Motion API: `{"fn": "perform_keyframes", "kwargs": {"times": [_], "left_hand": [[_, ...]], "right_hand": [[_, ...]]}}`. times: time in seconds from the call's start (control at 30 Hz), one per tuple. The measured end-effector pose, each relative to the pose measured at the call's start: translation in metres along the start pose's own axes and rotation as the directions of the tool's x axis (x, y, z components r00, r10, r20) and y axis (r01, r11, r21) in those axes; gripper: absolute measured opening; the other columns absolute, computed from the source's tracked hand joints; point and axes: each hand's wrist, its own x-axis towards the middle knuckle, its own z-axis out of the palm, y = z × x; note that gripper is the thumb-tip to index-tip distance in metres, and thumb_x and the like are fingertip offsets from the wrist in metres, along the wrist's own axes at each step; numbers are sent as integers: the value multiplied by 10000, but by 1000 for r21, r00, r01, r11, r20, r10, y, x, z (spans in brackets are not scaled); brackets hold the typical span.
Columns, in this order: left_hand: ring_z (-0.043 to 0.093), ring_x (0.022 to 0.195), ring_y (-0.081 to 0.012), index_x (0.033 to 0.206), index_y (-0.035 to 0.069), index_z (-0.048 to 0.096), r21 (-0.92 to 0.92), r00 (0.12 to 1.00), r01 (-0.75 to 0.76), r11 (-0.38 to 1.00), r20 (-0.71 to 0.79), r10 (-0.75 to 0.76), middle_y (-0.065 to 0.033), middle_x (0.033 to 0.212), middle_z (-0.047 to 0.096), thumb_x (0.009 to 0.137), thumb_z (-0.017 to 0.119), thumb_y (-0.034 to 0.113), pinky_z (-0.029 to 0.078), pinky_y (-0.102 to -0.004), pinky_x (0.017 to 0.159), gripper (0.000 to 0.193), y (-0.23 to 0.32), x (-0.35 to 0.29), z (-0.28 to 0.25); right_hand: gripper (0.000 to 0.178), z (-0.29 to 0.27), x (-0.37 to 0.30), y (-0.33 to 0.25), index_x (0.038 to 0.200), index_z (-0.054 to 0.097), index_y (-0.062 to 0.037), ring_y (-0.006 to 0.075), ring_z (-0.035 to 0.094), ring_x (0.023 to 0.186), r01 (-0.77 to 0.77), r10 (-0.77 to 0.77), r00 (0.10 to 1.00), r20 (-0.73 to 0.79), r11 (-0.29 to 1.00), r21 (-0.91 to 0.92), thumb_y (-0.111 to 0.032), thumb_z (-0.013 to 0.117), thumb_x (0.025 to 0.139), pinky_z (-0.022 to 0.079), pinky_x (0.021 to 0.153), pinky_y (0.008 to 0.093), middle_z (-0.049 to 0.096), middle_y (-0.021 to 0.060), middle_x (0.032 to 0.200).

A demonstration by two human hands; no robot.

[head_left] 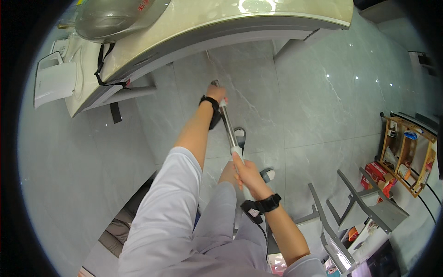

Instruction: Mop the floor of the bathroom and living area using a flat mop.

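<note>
A long pole (228,123) with a shiny metal tube and pale grip sections runs slantwise in front of me. My left hand (216,93) is wrapped round its far part, near the table's edge. Closer to my body, my right hand (249,175) grips the pale handle section, its thumb lying along the pole. Both hands are closed, and a black band sits on each wrist. Whatever is at the pole's far end is hidden, so I cannot tell what kind of tool it is. My feet in dark slippers (239,138) stand beside the pole on grey marbled tiles (314,111).
A glossy cream table (194,21) curves across the far side. It bears a clear domed cover (115,21), a white kettle (55,83) and a black strap (99,69). Grey chairs (387,213), a red box (376,173) and a wooden shelf (406,154) stand at the right.
</note>
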Motion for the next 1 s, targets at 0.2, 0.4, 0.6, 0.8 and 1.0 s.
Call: {"fn": "perform_keyframes", "kwargs": {"times": [0.2, 0.4, 0.6, 0.8, 1.0], "left_hand": [[549, 468, -257, 869, -86, 461, 37, 998, -10, 999, -63, 12, -161, 637, 510, 741, 477, 23, 477, -381, 360, 169, -12, -9, 1], [579, 494, -287, 955, -51, 433, -127, 999, 32, 991, -28, -36, -193, 734, 557, 688, 489, -43, 495, -388, 371, 273, -119, -132, 81], [555, 932, -388, 1167, 27, 399, -26, 997, -33, 999, -76, 31, -232, 962, 564, 729, 540, 42, 417, -433, 868, 460, -324, -316, 141], [549, 436, -260, 1149, 14, 391, -17, 945, 319, 948, -65, -319, -179, 848, 562, 747, 516, 29, 417, -336, 320, 422, -373, -469, 175], [553, 485, -253, 1045, -8, 446, -42, 992, 104, 994, -73, -107, -153, 770, 564, 737, 526, 17, 443, -361, 417, 319, -363, -378, 163]], "right_hand": [[536, 3, 3, 17, 772, 471, -50, 76, 360, 372, -43, 45, 999, -25, 994, 103, -570, 393, 878, 311, 349, 228, 392, -12, 498], [593, -68, -74, 140, 655, 507, -44, 102, 400, 329, -91, 94, 985, -145, 996, 24, -571, 364, 887, 321, 332, 240, 411, 2, 435], [640, -129, -239, 306, 558, 504, -40, 125, 401, 322, -350, 332, 918, -218, 936, -48, -594, 402, 862, 324, 339, 257, 428, 31, 404], [648, -155, -357, 407, 566, 482, -27, 120, 385, 328, -533, 546, 816, -190, 838, 116, -613, 436, 837, 300, 324, 270, 420, 37, 429], [675, -153, -289, 346, 539, 489, -25, 124, 414, 325, -377, 378, 891, -253, 925, 53, -646, 463, 803, 306, 316, 271, 431, 36, 424]]}}
